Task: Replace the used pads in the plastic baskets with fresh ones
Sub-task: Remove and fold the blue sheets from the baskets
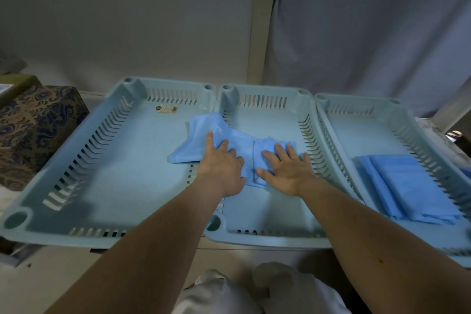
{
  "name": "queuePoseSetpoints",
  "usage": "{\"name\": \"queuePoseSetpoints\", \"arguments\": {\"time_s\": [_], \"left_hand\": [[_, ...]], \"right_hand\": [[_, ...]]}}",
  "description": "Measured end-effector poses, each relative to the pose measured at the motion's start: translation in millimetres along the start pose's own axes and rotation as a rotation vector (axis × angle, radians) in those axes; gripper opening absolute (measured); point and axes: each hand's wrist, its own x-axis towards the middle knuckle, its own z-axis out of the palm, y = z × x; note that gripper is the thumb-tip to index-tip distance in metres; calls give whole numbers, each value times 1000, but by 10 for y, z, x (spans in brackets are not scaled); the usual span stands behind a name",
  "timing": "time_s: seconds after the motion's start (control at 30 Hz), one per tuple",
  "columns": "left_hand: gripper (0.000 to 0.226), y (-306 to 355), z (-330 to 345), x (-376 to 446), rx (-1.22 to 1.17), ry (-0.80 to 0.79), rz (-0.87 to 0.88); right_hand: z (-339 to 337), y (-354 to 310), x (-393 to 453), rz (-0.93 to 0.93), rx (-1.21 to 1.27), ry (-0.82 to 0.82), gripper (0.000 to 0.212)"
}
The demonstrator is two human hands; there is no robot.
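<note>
Three pale blue plastic baskets stand side by side: left basket [84, 158], middle basket [270, 234], right basket [339, 115]. A crumpled blue pad [204, 130] lies draped over the shared rim of the left and middle baskets. My left hand [221, 168] rests flat on it with fingers spread. My right hand [288, 168] presses flat on the pad's right part inside the middle basket. A stack of folded blue pads [413, 186] lies in the right basket.
A patterned fabric-covered box [33, 132] sits to the left of the baskets. A grey curtain [356, 33] hangs behind. A small label [167, 109] is stuck on the left basket's floor. My white-clad knees [254, 290] show at the bottom.
</note>
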Motion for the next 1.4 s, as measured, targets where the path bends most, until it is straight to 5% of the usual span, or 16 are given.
{"name": "queuePoseSetpoints", "arguments": {"time_s": [0.13,0.53,0.67,0.77,0.87,0.93,1.07,1.23,1.4], "left_hand": [[61,6,4,-2,-2,8,-3],[63,-2,27,0,-15,12,-4],[62,-15,54,12,-26,28,-1],[62,-16,55,14,-44,35,-5],[61,-12,39,11,-62,45,-16],[61,-12,23,5,-67,46,-21],[61,-21,21,-3,-73,51,-33],[63,-16,-2,-27,-125,128,-48],[62,-11,8,-40,-191,230,-82]], "right_hand": [[-76,-261,110,56,11,162,63],[40,-304,219,20,168,47,59],[-162,-212,71,550,510,494,48],[-273,-44,18,811,821,287,50],[-344,58,31,684,1110,129,32],[-391,66,43,652,1271,69,40],[-500,-30,18,614,1034,33,38],[-645,-50,-171,575,766,317,32],[-787,78,-261,563,632,430,34]]}}
